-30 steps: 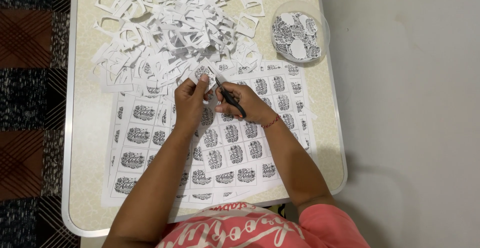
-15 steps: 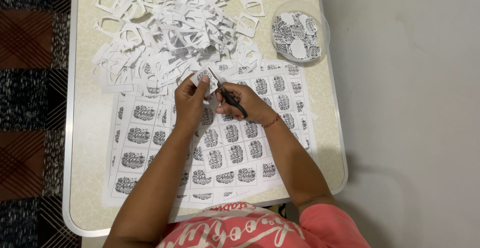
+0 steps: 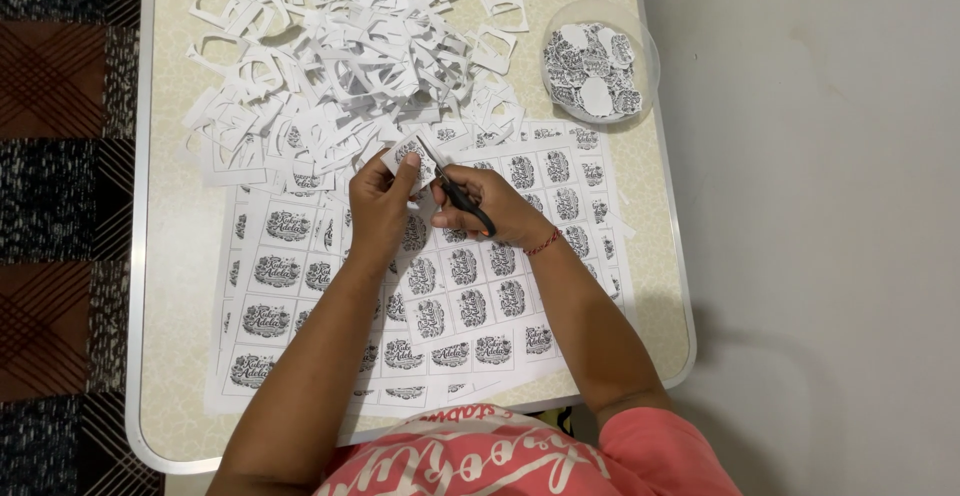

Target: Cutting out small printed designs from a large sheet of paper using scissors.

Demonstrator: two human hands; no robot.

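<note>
Both forearms reach forward over the table (image 3: 170, 286) and meet above the printed sheets (image 3: 470, 286). The left hand (image 3: 380, 201) pinches a small paper label (image 3: 412, 159) between thumb and fingertips, wrist straight. The right hand (image 3: 490, 206) grips black scissors (image 3: 455, 188), blades angled up-left into the label's edge, beside the heap of paper scraps (image 3: 340, 56).

2 hands (image 3: 380, 206), 1 scissors (image 3: 455, 191), 1 bowl (image 3: 648, 66), 1 table (image 3: 170, 256), approx 3 printed sheets (image 3: 290, 266)
</note>
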